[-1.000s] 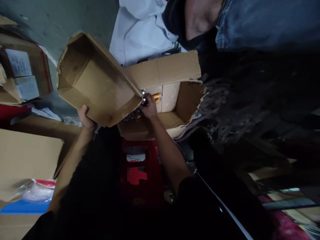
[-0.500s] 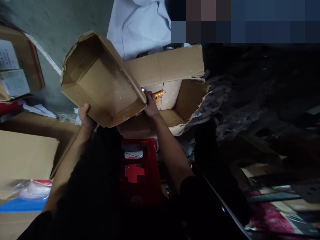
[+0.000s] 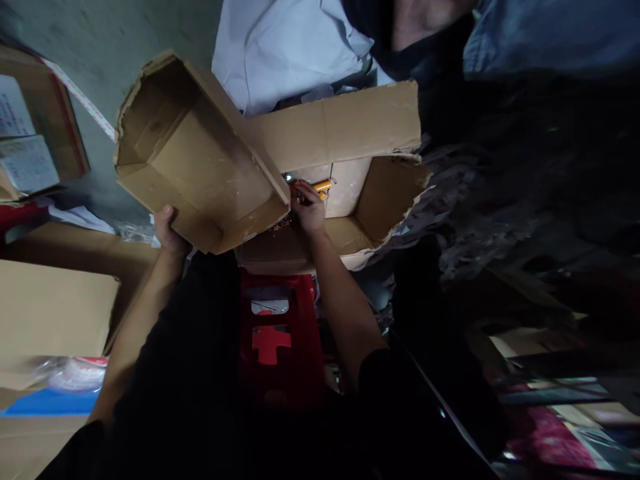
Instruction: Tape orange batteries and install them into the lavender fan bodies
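Observation:
My left hand (image 3: 169, 231) grips the lower edge of a torn, empty cardboard box (image 3: 195, 153) and holds it tilted in the air. To its right lies a larger open cardboard box (image 3: 370, 133) on a red plastic stool (image 3: 277, 333). My right hand (image 3: 307, 210) reaches into that box, fingers closed around small orange parts (image 3: 320, 187) at the box's back wall. A few more small dark and orange pieces (image 3: 280, 225) lie under the raised box's corner.
Another person in a white garment (image 3: 285, 47) and blue denim (image 3: 540, 33) stands beyond the boxes. Flat cardboard (image 3: 50, 307), a labelled carton (image 3: 30, 140) and a clear bag (image 3: 75, 377) lie at the left. Dark clutter fills the right.
My right hand has shifted slightly up and back inside the large box, staying on the orange parts. The raised box stays tilted in my left hand, now a little higher.

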Demonstrator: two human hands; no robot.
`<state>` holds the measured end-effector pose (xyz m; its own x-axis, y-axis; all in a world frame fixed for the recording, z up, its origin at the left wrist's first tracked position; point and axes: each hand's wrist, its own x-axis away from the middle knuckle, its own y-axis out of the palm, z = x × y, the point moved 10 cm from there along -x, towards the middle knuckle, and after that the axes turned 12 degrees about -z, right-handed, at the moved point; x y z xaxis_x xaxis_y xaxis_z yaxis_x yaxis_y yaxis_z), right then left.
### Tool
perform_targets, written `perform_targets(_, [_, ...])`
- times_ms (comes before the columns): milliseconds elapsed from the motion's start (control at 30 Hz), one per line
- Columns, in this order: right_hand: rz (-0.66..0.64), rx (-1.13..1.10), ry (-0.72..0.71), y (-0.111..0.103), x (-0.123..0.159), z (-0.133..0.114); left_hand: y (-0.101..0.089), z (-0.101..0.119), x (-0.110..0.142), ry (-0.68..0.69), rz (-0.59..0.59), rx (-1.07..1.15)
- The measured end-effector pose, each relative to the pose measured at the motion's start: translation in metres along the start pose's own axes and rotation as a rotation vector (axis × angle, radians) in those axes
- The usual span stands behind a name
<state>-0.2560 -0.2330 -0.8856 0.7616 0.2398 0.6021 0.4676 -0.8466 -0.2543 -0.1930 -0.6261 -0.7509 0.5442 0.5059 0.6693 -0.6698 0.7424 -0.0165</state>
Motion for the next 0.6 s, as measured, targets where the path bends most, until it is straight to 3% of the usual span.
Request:
perform_targets(100, [0.032,-0.1,0.029,0.0,-0.002,0.008,-0.005,0.002,-0.001,0.041,0.036,0.019])
perform_targets(267, [0.067,-0.313,0.181,0.005,0.002,0.029,-0.001,0.0,0.0,0.058,-0.008,-0.022])
perform_targets(333, [0.065,-0.256,0.169,0.004,0.006,0.023,-0.002,-0.002,0.001,0.065,-0.01,0.0])
perform_targets(467, [-0.001,0.036,0.032,0.013,0.012,-0.013,-0.009,-0.003,0.002,0.076,0.024,-0.023])
perform_targets(600, [-0.015,0.197,0.119,0.034,0.013,-0.028,-0.006,0.005,0.001,0.121,0.025,-0.062])
